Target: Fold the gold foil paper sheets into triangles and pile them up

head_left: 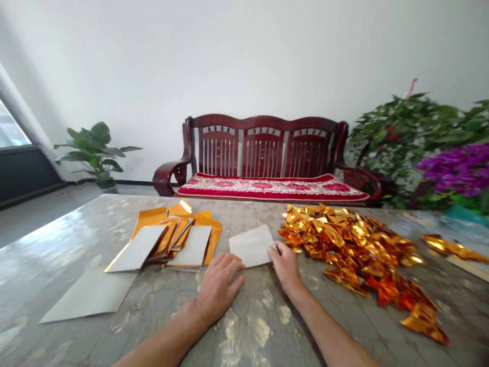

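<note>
A small sheet of paper [252, 245], white side up, lies on the table in front of me. My left hand [218, 285] rests flat on the table with fingers stretched toward the sheet's near left edge. My right hand [286, 265] has its fingertips pressed on the sheet's right edge. To the left is a loose stack of gold foil sheets [175, 235], some with the white side up. To the right lies a heap of folded gold foil pieces [359, 250].
A larger white sheet [89, 296] lies at the left on the glossy marbled table [252, 326]. More gold foil [453, 248] sits at the far right. Behind the table stand a wooden bench with a red cushion [267, 163] and potted plants [424, 137].
</note>
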Tool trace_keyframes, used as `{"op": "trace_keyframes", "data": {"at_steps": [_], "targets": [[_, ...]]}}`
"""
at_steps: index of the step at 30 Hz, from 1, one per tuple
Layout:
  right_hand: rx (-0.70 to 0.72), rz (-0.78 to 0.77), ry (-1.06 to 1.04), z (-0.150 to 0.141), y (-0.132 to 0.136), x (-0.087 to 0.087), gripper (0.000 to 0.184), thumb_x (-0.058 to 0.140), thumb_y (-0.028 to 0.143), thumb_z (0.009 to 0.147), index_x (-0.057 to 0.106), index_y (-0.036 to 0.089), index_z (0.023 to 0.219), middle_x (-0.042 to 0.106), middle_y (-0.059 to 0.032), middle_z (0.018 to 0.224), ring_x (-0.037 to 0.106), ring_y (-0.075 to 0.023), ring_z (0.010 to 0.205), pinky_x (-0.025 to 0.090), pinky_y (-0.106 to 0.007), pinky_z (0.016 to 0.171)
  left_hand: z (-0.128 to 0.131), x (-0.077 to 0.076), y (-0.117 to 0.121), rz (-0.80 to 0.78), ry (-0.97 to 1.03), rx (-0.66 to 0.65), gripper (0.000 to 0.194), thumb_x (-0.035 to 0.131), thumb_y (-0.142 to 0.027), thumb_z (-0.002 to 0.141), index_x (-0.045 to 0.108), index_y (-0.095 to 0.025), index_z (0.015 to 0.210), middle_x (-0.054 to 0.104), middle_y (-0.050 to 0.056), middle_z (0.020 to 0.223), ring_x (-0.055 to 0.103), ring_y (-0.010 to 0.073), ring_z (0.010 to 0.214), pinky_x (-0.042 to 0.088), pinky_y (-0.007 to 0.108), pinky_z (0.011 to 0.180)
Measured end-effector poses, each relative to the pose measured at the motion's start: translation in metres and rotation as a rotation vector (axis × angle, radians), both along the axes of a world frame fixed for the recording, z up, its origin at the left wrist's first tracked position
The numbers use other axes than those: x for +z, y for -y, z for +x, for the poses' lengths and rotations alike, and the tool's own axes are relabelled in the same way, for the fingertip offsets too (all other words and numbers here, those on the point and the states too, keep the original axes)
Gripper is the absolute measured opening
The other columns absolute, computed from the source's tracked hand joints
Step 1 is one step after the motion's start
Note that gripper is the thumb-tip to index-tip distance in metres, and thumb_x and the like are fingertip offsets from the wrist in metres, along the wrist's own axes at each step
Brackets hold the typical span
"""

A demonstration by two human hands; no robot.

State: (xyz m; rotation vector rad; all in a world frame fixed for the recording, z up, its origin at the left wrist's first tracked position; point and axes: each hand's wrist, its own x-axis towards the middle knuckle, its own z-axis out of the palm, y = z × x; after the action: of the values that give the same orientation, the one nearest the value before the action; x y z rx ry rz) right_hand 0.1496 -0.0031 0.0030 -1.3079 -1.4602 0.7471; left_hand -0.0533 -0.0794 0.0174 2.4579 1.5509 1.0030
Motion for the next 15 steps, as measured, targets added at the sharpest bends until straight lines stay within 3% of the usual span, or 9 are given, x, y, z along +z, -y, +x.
{"op": "trace_keyframes", "data": {"at_steps": [4, 9, 11, 15], "targets": [[-0.036, -0.042, -0.098, 0.0, -0.001, -0.003, 0.033, 0.052, 0.04, 0.075, 0.069, 0.015, 0.09, 0.066, -0.0015, 0.069, 0.057, -0.0178, 0.063, 0.045, -0.026, 0.057, 0.007, -0.002, 0.009, -0.107, -0.118, -0.127, 0.014, 0.059, -0.023, 0.089, 0.069, -0.026, 0.099, 0.069, 0.001, 0.109, 0.061, 0.0196, 0.104, 0.046, 0.036, 0.095], [-0.029, -0.029, -0.145, 0.0, -0.002, -0.007, 0.034, 0.054, 0.043, 0.078, 0.069, 0.015, 0.09, 0.065, -0.0009, 0.067, 0.056, -0.0173, 0.059, 0.045, -0.026, 0.054, 0.007, -0.007, 0.006, -0.13, -0.211, -0.088, 0.03, 0.056, -0.022, 0.09, 0.064, -0.025, 0.119, 0.063, 0.005, 0.129, 0.055, 0.0245, 0.121, 0.041, 0.043, 0.107], [-0.081, 0.095, -0.107, 0.002, -0.003, -0.006, 0.03, 0.057, 0.041, 0.079, 0.071, 0.016, 0.088, 0.069, -0.0031, 0.074, 0.06, -0.019, 0.067, 0.048, -0.029, 0.062, 0.005, -0.008, 0.001, -0.165, -0.205, -0.02, 0.034, 0.055, -0.022, 0.09, 0.063, -0.024, 0.122, 0.061, 0.007, 0.133, 0.052, 0.0266, 0.126, 0.039, 0.046, 0.109], [-0.093, 0.511, 0.063, 0.005, -0.001, 0.003, 0.017, 0.057, 0.024, 0.082, 0.074, 0.021, 0.082, 0.071, -0.0049, 0.086, 0.063, -0.0201, 0.084, 0.049, -0.033, 0.077, 0.0, -0.009, -0.007, -0.241, -0.056, 0.109, 0.038, 0.054, -0.024, 0.088, 0.061, -0.019, 0.126, 0.06, 0.011, 0.135, 0.052, 0.0284, 0.127, 0.039, 0.046, 0.109]]}}
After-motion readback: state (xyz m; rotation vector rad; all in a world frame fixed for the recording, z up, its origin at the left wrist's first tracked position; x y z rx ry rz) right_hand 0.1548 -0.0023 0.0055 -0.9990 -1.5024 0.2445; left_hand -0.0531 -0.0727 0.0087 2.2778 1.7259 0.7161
